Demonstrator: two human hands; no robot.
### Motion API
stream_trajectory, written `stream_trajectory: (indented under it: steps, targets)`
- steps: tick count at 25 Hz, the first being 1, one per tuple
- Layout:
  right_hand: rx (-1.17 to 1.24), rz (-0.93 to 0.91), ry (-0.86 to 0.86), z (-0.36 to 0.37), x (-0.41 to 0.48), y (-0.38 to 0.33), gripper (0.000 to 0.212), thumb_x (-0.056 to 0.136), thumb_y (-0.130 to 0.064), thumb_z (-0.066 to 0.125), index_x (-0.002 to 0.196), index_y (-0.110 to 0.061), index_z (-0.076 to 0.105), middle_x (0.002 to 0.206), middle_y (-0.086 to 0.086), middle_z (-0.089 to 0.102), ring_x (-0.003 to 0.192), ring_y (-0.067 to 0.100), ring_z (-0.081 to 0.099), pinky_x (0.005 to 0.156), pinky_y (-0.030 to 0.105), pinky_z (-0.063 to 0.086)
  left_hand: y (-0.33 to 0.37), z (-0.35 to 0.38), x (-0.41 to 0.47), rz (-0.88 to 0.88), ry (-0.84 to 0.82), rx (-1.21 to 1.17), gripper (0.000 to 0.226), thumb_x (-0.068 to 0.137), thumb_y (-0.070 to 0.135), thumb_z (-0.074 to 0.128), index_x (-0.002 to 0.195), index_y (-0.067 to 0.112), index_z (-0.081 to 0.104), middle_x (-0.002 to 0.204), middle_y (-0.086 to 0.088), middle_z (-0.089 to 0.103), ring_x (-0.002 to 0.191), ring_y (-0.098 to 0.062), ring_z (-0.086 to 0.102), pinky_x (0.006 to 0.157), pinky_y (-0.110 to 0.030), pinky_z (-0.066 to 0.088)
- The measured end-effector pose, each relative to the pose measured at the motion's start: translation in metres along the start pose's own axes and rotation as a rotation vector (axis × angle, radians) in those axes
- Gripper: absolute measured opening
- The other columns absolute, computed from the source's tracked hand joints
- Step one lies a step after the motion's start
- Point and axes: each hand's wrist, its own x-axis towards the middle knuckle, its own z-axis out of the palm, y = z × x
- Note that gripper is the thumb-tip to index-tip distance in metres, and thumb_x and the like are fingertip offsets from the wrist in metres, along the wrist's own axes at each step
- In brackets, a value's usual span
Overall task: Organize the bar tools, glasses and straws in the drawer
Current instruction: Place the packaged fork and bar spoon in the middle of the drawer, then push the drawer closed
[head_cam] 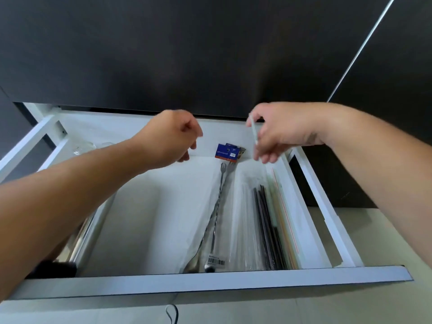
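Head view, at twelve o'clock over the open white drawer (210, 280): both bare arms reach toward its far wall. The right hand (278, 132), at one o'clock, pinches one pale, thin plastic straw (253, 130) between thumb and fingertips; the straw hangs slightly tilted above the drawer, touching nothing else. The left hand (173, 136), at eleven o'clock, is loosely curled; whether it holds anything cannot be told.

At five o'clock in the drawer, along the right wall, lies the row of long black and pale straws (268, 230), lengthwise. Just beside it, at six o'clock, lie the twisted steel bar spoons with forked ends (218, 206) in a clear plastic sleeve, a blue card label (228, 152) at the far end. At nine o'clock, clear glassware (88, 147) shows faintly behind the left forearm, and a shiny metal cylinder (77, 239) lies under it, its kind unclear.

The step in hand appears to be adding the held straw to the row. It is best turned parallel to the row, lowered flat along the right wall, and released only once it rests, lest it roll onto the spoons.
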Motion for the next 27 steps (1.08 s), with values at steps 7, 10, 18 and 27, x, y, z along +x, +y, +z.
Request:
stream_trajectory:
  steps: [7,10,18,27]
  targets:
    - [-0.511,0.403,-0.068,0.022,-0.009,0.028,0.034,0.098,0.000,0.061,0.126,-0.005,0.044,0.080,0.021,0.079,0.069,0.032,0.080,0.069,0.039,0.067,-0.013,0.032,-0.002,-0.284,-0.502,0.055,0.017,0.103,0.027,0.059,0.101,0.014,0.069,0.091,-0.002,0.079,0.071,-0.022,0.079,0.061,-0.037,0.066]
    - [-0.801,0.463,-0.155,0.039,-0.002,0.026,0.019,0.098,-0.010,0.061,0.081,-0.002,0.065,0.070,0.009,0.079,0.068,0.022,0.080,0.075,0.031,0.063,-0.018,0.042,-0.012,-0.428,-0.689,0.015,0.024,0.103,0.029,0.061,0.108,0.006,0.065,0.097,-0.013,0.079,0.079,-0.032,0.080,0.068,-0.043,0.067]
    - [-1.259,0.538,-0.180,0.079,0.007,0.008,0.011,0.101,-0.022,0.067,0.093,-0.015,0.065,0.082,0.000,0.061,0.061,0.016,0.056,0.058,0.028,0.050,-0.021,0.046,-0.013,-0.567,-0.753,-0.157,0.025,0.107,0.018,0.053,0.119,-0.003,0.060,0.103,-0.022,0.077,0.083,-0.033,0.077,0.073,-0.038,0.065]
    - [-1.049,-0.044,-0.236,0.113,0.026,-0.013,0.072,0.092,-0.033,0.072,0.153,-0.046,0.038,0.129,-0.006,0.044,0.099,0.018,0.055,0.073,0.033,0.048,-0.004,-0.017,0.001,-0.510,-0.376,-0.090,0.025,0.106,0.017,0.046,0.114,0.004,0.066,0.101,-0.011,0.078,0.084,-0.030,0.080,0.080,-0.041,0.065]
